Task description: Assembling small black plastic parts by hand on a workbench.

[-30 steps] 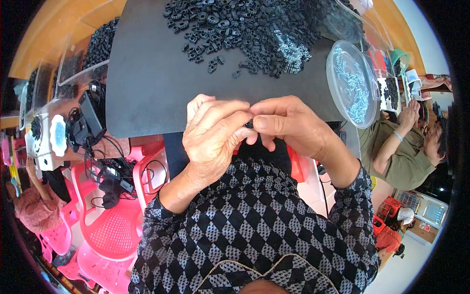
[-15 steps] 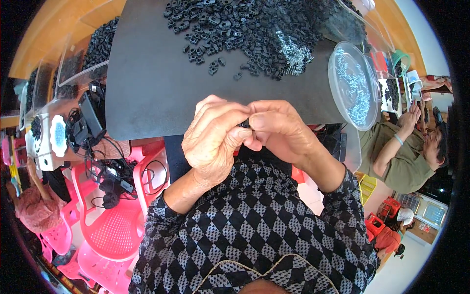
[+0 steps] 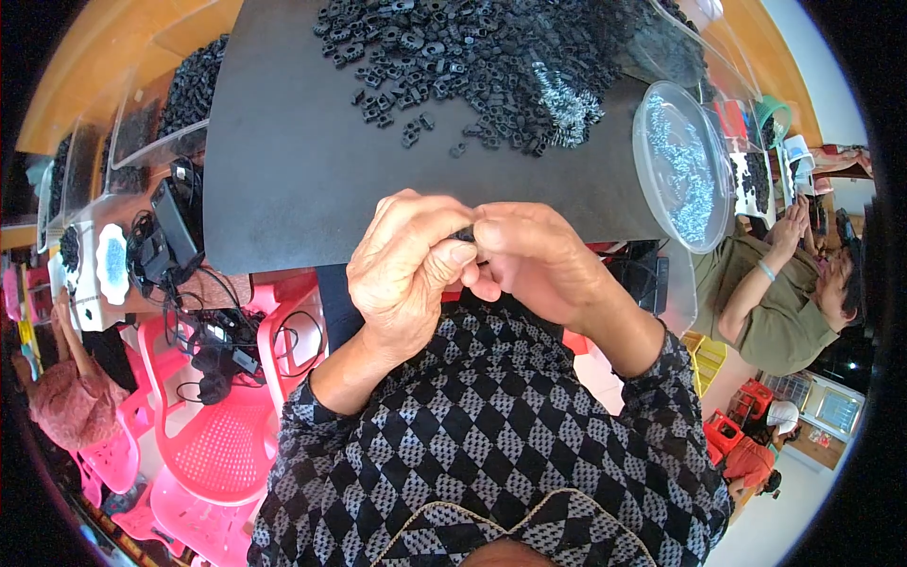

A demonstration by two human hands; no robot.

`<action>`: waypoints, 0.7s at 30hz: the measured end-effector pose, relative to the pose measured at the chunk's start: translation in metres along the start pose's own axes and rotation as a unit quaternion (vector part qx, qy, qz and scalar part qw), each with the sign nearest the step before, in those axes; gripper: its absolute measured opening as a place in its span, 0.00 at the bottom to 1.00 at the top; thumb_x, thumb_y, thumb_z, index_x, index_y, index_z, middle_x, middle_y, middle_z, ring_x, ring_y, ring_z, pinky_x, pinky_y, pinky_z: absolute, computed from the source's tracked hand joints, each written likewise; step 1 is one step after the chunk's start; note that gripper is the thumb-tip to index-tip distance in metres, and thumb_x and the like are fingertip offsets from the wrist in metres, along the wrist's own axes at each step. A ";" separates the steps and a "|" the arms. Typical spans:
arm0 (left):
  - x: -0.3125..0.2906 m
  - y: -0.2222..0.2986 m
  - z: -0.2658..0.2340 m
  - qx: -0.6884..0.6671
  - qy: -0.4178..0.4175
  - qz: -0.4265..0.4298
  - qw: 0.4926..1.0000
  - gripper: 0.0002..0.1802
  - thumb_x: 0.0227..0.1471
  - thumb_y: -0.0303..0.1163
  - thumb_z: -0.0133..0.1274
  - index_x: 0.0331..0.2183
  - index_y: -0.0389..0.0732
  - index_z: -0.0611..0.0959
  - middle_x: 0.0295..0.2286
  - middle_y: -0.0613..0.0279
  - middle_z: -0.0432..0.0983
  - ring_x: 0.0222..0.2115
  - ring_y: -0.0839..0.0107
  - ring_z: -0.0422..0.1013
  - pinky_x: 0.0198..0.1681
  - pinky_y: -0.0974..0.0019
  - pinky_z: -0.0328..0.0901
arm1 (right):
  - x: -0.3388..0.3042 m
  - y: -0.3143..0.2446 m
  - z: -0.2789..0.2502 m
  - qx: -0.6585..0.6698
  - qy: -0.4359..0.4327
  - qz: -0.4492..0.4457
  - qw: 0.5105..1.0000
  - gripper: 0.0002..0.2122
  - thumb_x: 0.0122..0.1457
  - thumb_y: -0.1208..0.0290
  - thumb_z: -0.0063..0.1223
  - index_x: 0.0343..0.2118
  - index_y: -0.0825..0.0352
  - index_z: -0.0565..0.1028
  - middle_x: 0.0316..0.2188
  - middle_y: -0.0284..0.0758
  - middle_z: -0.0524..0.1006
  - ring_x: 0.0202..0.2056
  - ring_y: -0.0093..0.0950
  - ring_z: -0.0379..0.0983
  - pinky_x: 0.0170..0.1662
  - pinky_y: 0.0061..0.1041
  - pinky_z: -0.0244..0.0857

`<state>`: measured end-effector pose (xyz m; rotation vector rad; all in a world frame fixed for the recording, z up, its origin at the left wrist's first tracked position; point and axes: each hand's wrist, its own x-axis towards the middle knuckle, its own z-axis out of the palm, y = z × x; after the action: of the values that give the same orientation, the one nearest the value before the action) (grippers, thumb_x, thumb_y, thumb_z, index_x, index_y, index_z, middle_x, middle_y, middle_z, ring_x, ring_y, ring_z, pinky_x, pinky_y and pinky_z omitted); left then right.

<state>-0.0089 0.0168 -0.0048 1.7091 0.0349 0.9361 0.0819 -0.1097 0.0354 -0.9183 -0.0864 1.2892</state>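
Note:
My left hand (image 3: 406, 269) and my right hand (image 3: 539, 260) meet at the near edge of a black mat (image 3: 302, 161), fingertips pinched together. Between them sits a small black plastic part (image 3: 465, 233), mostly hidden by my fingers. Both hands grip it. A large heap of similar black parts (image 3: 472, 57) lies at the far side of the mat, with a few loose ones strayed toward me. A round clear tub of small metal springs (image 3: 685, 165) stands to the right of my right hand.
Clear trays of black parts (image 3: 151, 123) stand at the left. A pink plastic chair (image 3: 217, 416) carries cables and a black device. Another person in an olive shirt (image 3: 775, 302) works at the right. A person in a patterned top (image 3: 61, 406) is at the lower left.
My hands have stayed joined and drifted slightly toward me, off the mat's edge. The fingers have shifted their pinch on the small part.

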 end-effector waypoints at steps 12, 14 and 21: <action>0.005 0.002 -0.006 0.002 -0.061 -0.057 0.997 0.10 0.44 0.30 0.58 0.29 0.35 0.80 0.28 0.59 0.75 0.28 0.65 0.69 0.33 0.66 0.63 | 0.000 -0.002 -0.002 -0.026 0.001 0.014 1.000 0.10 0.56 0.68 0.51 0.30 0.71 0.75 0.27 0.35 0.76 0.26 0.19 0.70 0.26 0.16 0.61; 0.005 -0.001 -0.008 -0.002 -0.066 -0.047 0.997 0.10 0.44 0.30 0.58 0.29 0.34 0.80 0.28 0.59 0.75 0.28 0.65 0.69 0.32 0.66 0.63 | 0.000 -0.002 -0.002 -0.046 -0.001 0.014 0.999 0.10 0.56 0.67 0.51 0.29 0.71 0.75 0.27 0.35 0.76 0.26 0.19 0.70 0.26 0.15 0.61; 0.007 -0.006 -0.010 -0.017 -0.072 -0.008 0.997 0.10 0.42 0.29 0.59 0.29 0.34 0.79 0.28 0.58 0.75 0.27 0.65 0.69 0.31 0.66 0.63 | -0.003 0.000 -0.001 -0.121 -0.003 -0.011 0.993 0.12 0.58 0.65 0.49 0.29 0.71 0.75 0.28 0.36 0.76 0.25 0.18 0.69 0.26 0.15 0.61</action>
<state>-0.0077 0.0304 -0.0057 1.7377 -0.0637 0.7954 0.0818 -0.1134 0.0362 -1.1162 -0.2607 1.2796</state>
